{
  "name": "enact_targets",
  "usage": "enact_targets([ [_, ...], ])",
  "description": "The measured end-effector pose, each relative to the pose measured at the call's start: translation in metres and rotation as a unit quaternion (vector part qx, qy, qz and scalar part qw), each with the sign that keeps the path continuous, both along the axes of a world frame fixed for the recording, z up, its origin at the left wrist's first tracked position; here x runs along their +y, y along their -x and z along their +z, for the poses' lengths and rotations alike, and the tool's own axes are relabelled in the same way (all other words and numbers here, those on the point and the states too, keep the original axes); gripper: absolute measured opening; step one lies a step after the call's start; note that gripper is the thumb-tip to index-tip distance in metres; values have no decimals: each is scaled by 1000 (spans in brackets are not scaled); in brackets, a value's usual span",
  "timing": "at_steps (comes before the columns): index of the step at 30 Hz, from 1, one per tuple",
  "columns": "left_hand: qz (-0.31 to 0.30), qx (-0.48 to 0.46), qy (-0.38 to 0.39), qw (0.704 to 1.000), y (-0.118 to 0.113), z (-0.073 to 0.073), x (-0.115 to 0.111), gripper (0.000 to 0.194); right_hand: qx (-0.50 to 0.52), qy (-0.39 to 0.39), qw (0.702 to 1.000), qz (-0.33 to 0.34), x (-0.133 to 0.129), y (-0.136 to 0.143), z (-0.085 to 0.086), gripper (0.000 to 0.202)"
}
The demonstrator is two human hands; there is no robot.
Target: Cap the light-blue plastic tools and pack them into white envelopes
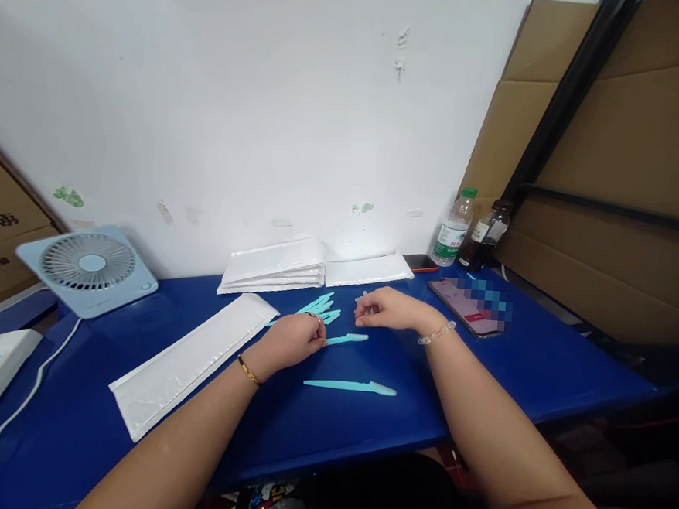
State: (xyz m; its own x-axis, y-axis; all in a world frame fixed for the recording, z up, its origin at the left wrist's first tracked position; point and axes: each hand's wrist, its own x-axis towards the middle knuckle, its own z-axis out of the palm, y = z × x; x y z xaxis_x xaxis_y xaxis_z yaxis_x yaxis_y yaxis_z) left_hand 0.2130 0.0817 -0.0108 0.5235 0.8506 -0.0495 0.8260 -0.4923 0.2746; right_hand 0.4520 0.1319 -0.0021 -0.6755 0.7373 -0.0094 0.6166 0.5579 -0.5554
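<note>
My left hand (295, 340) is closed on the handle end of a turquoise razor (346, 339), whose head points right. Beyond that hand lies a small pile of similar turquoise razors (323, 306), partly hidden by it. Nearer the table's front edge, a single turquoise razor (349, 385) lies flat and untouched. My right hand (383, 308) hovers to the right of the pile with its fingers curled in; a small translucent piece (360, 296) shows at its fingertips, too small to identify. A white padded envelope (192, 360) lies slantwise left of my left hand.
Stacked white envelopes (274, 265) and another envelope (368, 270) lie by the wall. A fan (90, 264) stands at the left. A dark phone (421, 263), two bottles (451, 235) and a larger phone (467, 306) are at the right of the blue table (385, 428).
</note>
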Motion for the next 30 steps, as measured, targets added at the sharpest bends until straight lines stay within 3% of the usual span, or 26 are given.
enact_targets([
  [3,19,0,-5,1000,0,0,2,17,-25,33,998,48,-2,4,-1,25],
  [6,29,-1,-25,999,6,-3,8,17,-32,30,998,41,-1,5,-2,20],
  [12,104,-36,-73,991,22,-2,18,22,-10,-72,989,-127,10,-9,-3,19],
  [14,70,-70,-59,993,18,1,13,33,-16,-103,983,-150,11,-12,-3,20],
  [17,-63,-69,28,995,3,4,-3,42,-27,-117,982,-144,10,-11,-2,16],
  [20,-149,-30,62,986,-10,2,-15,29,-37,-117,983,-139,6,-8,1,15],
  [23,-140,-6,25,990,-12,-3,-16,10,-29,-106,986,-127,3,-7,4,17],
  [30,-52,-13,-14,998,2,-2,2,14,11,28,1000,-5,-1,-4,5,28],
])
